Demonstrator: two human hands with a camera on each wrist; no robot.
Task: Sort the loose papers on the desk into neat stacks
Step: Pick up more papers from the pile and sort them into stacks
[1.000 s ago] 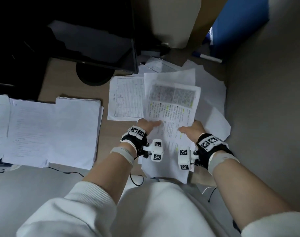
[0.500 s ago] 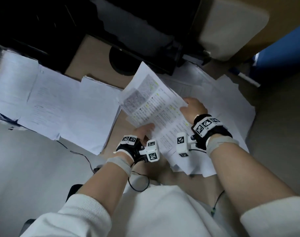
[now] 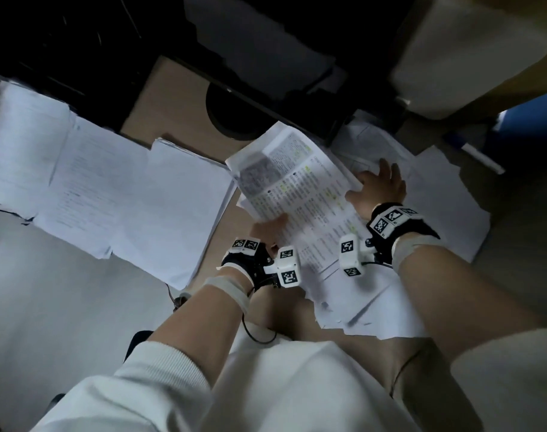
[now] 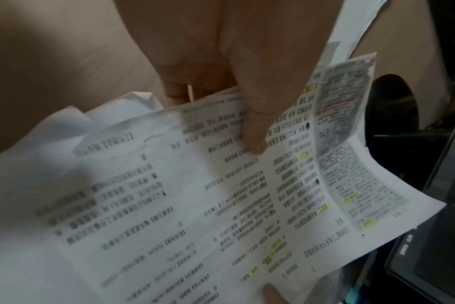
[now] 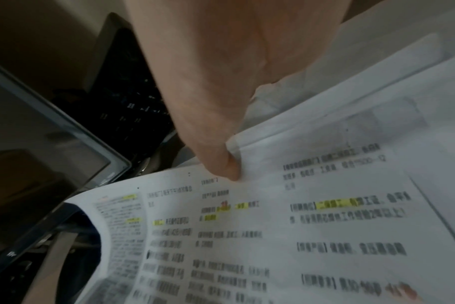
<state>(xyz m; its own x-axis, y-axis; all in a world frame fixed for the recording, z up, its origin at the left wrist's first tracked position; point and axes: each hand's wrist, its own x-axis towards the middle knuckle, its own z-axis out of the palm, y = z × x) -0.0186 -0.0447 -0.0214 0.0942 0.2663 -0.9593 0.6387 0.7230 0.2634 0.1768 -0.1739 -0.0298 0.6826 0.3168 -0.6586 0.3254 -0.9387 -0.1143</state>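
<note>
On the left lie our neat stacks (image 3: 160,207). Our left hand (image 3: 267,227) and right hand (image 3: 376,190) pinch the printed sheets (image 3: 300,194) above the loose pile (image 3: 437,194); a weak pinch could let sheets slide askew.

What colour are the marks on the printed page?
Yellow highlighter on the printed page, clearest in the left wrist view.
</note>
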